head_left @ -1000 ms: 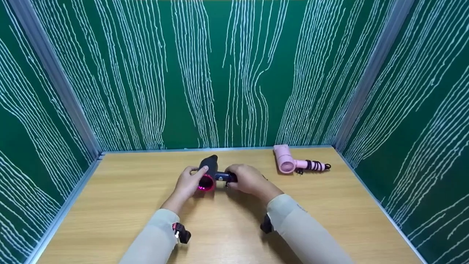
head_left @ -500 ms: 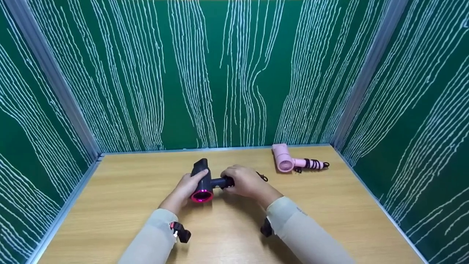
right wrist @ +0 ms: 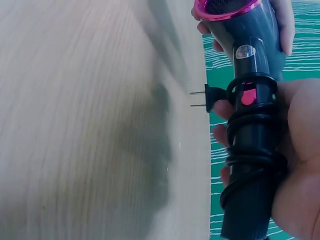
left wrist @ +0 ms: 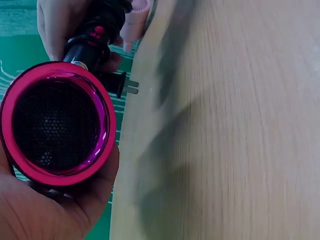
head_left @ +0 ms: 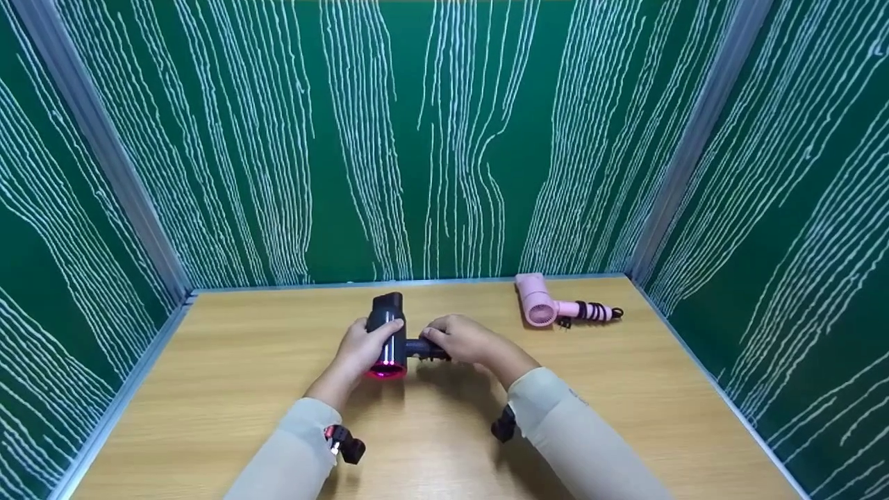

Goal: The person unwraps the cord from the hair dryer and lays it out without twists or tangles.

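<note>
While the left hand [head_left: 361,347] grips the black hair dryer [head_left: 394,347] round its barrel, the right hand [head_left: 464,338] grasps the handle [right wrist: 250,195], and both hold it above the middle of the wooden table [head_left: 243,347]. Its pink rim [left wrist: 55,177] faces the near side. The cord [right wrist: 257,160] is wound round the handle, its plug [right wrist: 209,97] sticking out sideways. Near the back edge, further right, lies a pink hair dryer [head_left: 538,305].

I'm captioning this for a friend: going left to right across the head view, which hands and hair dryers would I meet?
Left hand → dark hair dryer → right hand → pink hair dryer.
</note>
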{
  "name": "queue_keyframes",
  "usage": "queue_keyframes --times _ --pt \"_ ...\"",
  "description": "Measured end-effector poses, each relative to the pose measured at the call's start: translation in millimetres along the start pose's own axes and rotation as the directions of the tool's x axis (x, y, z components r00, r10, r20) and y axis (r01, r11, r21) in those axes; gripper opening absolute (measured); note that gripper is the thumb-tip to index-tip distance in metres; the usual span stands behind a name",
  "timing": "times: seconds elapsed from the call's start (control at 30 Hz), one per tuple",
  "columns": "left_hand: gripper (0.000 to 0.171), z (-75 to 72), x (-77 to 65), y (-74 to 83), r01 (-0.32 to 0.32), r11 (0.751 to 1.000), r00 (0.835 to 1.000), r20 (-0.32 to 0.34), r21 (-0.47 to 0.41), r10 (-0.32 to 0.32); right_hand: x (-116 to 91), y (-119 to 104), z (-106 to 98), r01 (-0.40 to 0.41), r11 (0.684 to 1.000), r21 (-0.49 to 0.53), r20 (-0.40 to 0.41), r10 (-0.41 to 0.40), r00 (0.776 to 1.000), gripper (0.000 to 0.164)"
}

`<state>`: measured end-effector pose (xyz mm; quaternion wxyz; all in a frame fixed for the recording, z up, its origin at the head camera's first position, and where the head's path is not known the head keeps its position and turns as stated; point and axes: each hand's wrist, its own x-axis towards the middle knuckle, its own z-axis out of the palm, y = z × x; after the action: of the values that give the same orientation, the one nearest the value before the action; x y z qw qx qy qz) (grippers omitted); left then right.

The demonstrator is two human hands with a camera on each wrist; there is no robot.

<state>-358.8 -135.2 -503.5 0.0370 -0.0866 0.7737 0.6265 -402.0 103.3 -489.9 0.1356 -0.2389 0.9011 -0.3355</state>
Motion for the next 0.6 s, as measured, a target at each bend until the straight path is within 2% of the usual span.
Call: queue_keyframes --times 0.17,0.37,0.47,0.6 --pt "0.079 4.2 -2.7 1.9 -0.048 0.999 0.999 0.006 0.018 0.048 2 -1 0 -0.025 1.0 -0.017 -0.005 0.025 1.0 0.041" --pt "0.077 6.1 -4.6 -0.3 -0.078 0.996 0.997 0.005 0.035 0.078 8 -5 4 -0.075 0.997 -0.003 -0.092 0.075 0.993 0.035" --pt "0.075 6.9 -5.0 -4.0 -0.093 0.995 0.996 0.006 0.032 0.093 10 -7 5 -0.074 0.993 0.086 -0.158 0.087 0.984 0.037" --pt "0.073 7.4 -5.1 -8.0 -0.122 0.992 0.993 0.001 0.025 0.122 12 -11 5 -0.063 0.965 0.255 -0.233 0.124 0.965 0.058"
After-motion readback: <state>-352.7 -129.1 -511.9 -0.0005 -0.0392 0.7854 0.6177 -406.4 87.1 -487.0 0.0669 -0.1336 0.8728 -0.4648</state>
